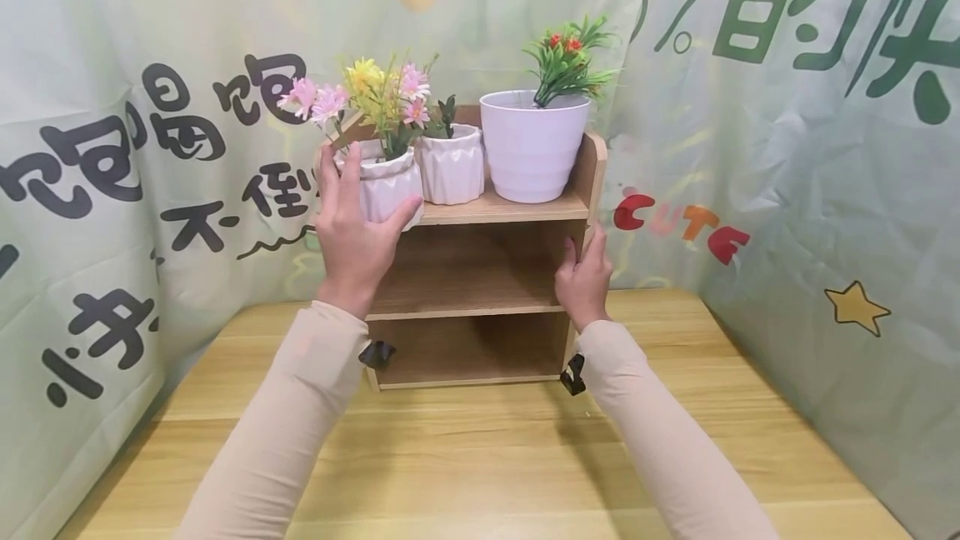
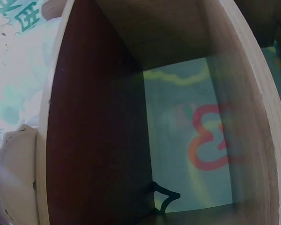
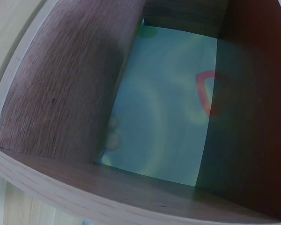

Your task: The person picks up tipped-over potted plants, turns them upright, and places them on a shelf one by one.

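Standing on the surface (image 1: 480, 457), the shelf (image 1: 480, 273) is the biggest thing before us, a wooden unit with three levels, open at front and back so the printed cloth (image 1: 787, 148) shows through. Both wrist views look straight into its bare compartments; we see nothing stored on the middle or bottom boards.

We have our right hand (image 1: 583, 277) against the shelf's right side panel, fingers curled at its front edge, which we judge steadies the unit while the other hand works up top. How firmly it grips we cannot tell.

On the top board sit three white pots in a row. The large pot (image 1: 534, 144) stands at the right end, smooth-sided, with a green sprig and small red blooms. The middle pot (image 1: 450, 165) is ribbed and holds a small dark green plant.

The flower pot (image 1: 382, 182) is at the left end, touching the middle pot and part-way over the shelf's left front corner. It carries pink and yellow flowers. Our left hand (image 1: 352, 232) wraps it from the front, thumb on one side, fingers on the other, bearing it at the edge.
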Motion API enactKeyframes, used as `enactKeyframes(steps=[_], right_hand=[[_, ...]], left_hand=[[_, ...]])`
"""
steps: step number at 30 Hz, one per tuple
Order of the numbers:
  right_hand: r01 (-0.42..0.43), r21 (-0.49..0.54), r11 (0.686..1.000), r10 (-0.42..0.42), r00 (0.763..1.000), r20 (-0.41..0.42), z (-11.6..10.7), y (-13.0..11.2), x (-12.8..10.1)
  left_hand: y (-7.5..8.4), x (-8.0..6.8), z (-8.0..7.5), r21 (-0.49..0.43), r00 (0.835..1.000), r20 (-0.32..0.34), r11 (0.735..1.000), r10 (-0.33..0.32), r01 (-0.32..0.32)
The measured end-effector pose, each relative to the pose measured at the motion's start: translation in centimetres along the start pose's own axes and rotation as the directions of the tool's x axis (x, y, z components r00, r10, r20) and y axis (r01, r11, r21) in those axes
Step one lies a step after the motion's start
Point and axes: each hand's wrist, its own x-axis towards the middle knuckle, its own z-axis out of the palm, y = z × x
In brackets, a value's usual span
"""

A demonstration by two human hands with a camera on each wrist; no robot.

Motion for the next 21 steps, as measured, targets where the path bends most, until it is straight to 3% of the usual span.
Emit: enactKeyframes(steps=[5, 11, 16, 21], right_hand=[[0.008, -0.003, 1.000, -0.008, 1.000, -0.001, 0.0, 0.1, 0.0], [0.007, 0.005, 1.000, -0.007, 1.000, 0.008, 0.0, 0.1, 0.0], [0.007, 0.004, 1.000, -0.007, 1.000, 0.003, 0.0, 0.1, 0.0], [0.012, -0.002, 1.000, -0.012, 1.000, -0.004, 0.0, 0.1, 0.0]], left_hand=[[0.1, -0.2, 0.4, 0.057, 0.998, 0.065, 0.998, -0.002, -0.002], [0.3, -0.1, 0.9, 0.107, 0.996, 0.091, 0.994, 0.010, -0.020], [0.4, -0.2, 1.2, 0.166, 0.990, 0.139, 0.986, -0.035, 0.012], [0.4, -0.3, 1.3, 0.185, 0.990, 0.131, 0.982, -0.047, 0.022]])
